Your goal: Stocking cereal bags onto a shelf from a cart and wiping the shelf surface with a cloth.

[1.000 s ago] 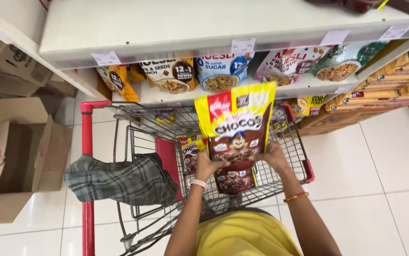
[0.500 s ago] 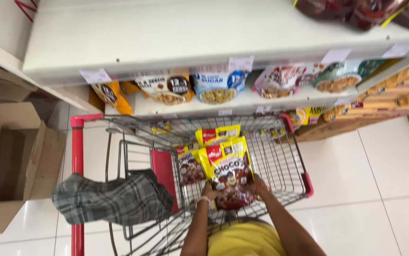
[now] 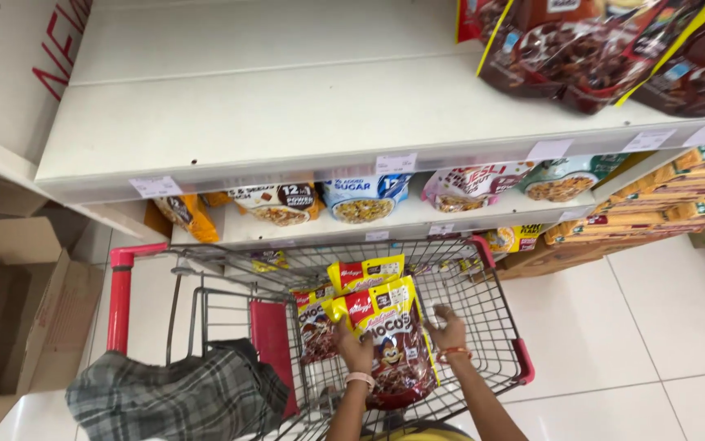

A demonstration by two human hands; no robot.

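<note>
Standing in the wire shopping cart point(image 3: 483, 327), the yellow and brown cereal pouch point(image 3: 389, 339) looks light, soft and crinkly, best gripped at its side edges, where my left hand point(image 3: 356, 351) and right hand point(image 3: 449, 331) curl their fingers loosely around it, grasping it upright.

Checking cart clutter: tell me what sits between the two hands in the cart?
In the head view, a yellow-and-brown cereal pouch lies between the left hand and the right hand, both gripping its edges inside the wire cart.
</note>
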